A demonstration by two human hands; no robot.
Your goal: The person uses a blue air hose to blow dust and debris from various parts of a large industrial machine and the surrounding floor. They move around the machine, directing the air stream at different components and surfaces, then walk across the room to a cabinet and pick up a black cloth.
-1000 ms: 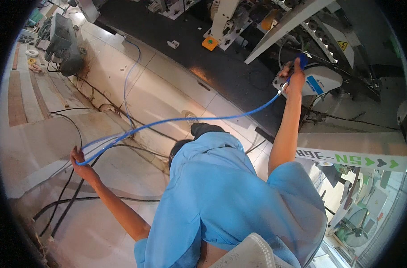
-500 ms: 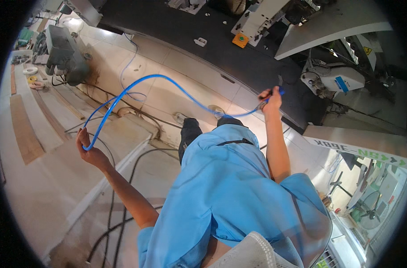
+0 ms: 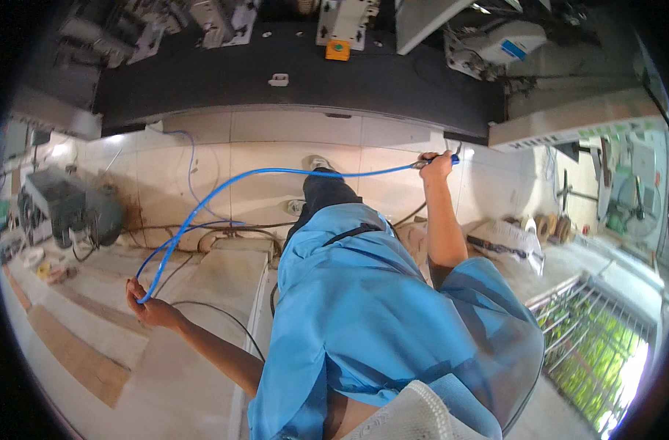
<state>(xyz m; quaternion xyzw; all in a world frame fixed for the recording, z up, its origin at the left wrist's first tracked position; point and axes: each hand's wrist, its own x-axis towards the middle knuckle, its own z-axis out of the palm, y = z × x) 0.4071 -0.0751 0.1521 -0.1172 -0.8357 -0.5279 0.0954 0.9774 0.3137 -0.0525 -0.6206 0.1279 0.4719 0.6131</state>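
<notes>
A thin blue hose [image 3: 224,189] runs in an arc across the tiled floor in front of me. My right hand [image 3: 435,165] grips the hose's far end, where a small metal nozzle with a blue tip sticks out, held forward at arm's length. My left hand [image 3: 150,306] is out to the left and low, closed on a loop of the same hose. My blue shirt [image 3: 378,323] fills the lower middle, and my dark trouser leg and shoe [image 3: 318,163] show below the hose.
A long black machine table [image 3: 290,84] with white sewing-machine heads spans the top. A grey motor unit [image 3: 74,209] sits at the left, black cables [image 3: 217,312] trail over the floor, a metal grille [image 3: 591,315] and green plants lie lower right.
The view has swung; my right hand with the nozzle has come down from the machine to floor height, and my left hand has moved lower and kept its loop of hose.
</notes>
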